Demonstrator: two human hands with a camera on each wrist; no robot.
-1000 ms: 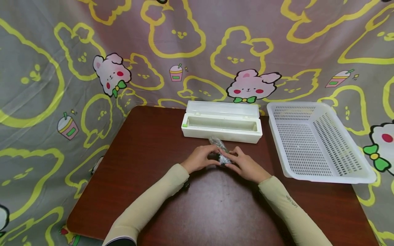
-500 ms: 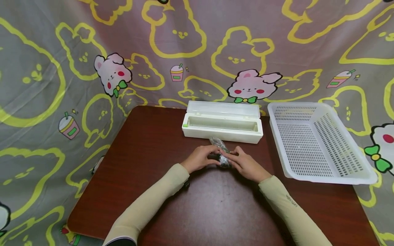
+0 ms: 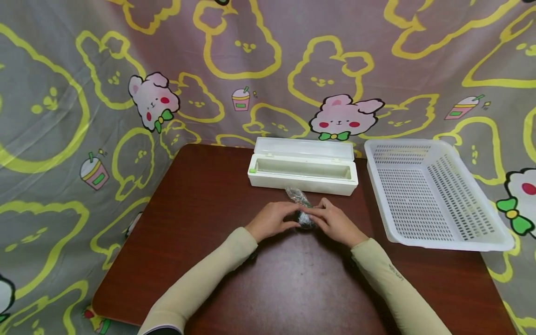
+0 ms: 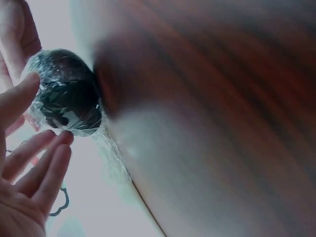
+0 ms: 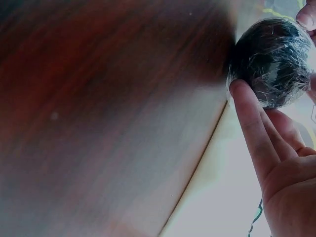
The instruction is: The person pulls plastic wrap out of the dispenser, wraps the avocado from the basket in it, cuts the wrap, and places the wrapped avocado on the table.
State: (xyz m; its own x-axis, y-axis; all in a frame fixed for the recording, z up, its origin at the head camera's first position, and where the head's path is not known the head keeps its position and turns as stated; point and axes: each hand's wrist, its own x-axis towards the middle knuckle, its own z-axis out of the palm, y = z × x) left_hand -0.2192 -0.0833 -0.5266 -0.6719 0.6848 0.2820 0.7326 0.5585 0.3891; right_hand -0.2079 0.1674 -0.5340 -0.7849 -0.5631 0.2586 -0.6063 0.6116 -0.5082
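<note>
A dark round object (image 3: 306, 219) wrapped in clear cling film sits on the table between both hands. What lies under the film is too dark to make out. My left hand (image 3: 274, 217) holds its left side, thumb and fingers spread around it; in the left wrist view several fingertips (image 4: 66, 137) meet the film's lower edge. From the other side my right hand (image 3: 332, 223) grips it, its fingers reaching over the top. In the right wrist view, a fingertip (image 5: 239, 86) presses the wrapped surface. A loose tail of film (image 3: 296, 194) sticks out beyond the hands.
Behind the hands stands a long white cling film dispenser (image 3: 301, 182), its clear lid (image 3: 303, 149) raised. A white perforated plastic basket (image 3: 391, 223) is at the right. The brown table (image 3: 201, 195) backs onto a patterned curtain (image 3: 268, 56).
The left hand's fingers have closed in over the top of the wrapped object, towards the right hand. The right fingers have shifted slightly across the film. Dispenser and basket stay put.
</note>
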